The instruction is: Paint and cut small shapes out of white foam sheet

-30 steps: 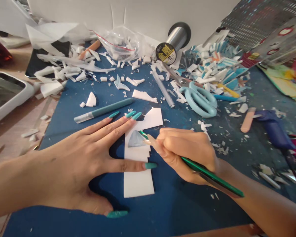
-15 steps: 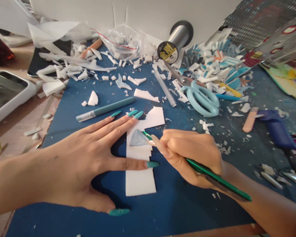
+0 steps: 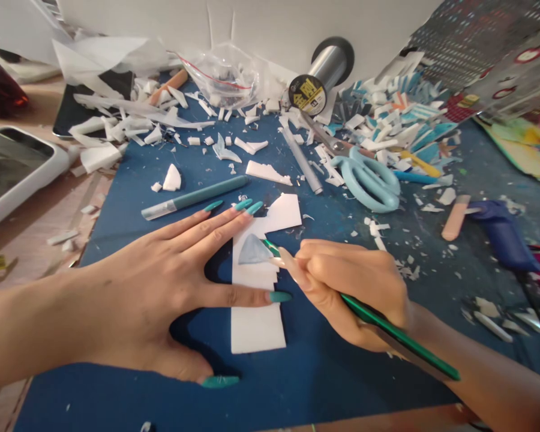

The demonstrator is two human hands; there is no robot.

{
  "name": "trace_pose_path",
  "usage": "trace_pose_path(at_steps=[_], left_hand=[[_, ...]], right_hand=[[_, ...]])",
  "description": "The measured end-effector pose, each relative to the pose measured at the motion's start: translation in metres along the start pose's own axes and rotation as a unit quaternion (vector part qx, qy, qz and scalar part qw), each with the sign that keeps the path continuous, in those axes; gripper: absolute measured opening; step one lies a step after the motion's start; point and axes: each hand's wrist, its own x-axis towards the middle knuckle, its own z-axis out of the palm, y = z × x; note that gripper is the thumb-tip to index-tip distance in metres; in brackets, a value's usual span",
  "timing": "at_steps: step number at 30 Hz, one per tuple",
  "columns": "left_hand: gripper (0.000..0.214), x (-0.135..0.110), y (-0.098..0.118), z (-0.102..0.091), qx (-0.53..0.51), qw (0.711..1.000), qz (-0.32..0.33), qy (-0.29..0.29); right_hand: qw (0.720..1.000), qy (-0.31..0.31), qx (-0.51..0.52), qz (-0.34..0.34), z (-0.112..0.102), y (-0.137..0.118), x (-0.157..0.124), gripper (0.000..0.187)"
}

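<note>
While the right hand pinches a green pen-like tool, the left hand splays wide, gripping nothing, over the white sheet; a slipping tip could dislodge the blue-grey triangle between its index and middle fingers.

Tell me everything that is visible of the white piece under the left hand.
The white piece is a flat, matte strip, possibly foam or card, lying on the blue mat. Its near end looks straight; its right edge has small steps. The left hand lays one finger across it. A bluish triangle shows on it, beside the green tool. Whether the angled far part is joined is unclear.
</note>
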Motion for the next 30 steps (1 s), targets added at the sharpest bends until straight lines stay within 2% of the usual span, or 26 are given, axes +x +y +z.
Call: trace_pose_path(at_steps=[17, 30], left_hand=[[0.082, 0.0, 0.0, 0.0, -0.042, 0.999, -0.013, 0.004], [0.082, -0.001, -0.001, 0.002, -0.041, 0.999, -0.012, 0.004]], right_hand=[[1.0, -0.017, -0.016, -0.01, -0.002, -0.003, -0.002, 0.043], [0.998, -0.013, -0.049, -0.028, -0.001, -0.003, -0.011, 0.035]])
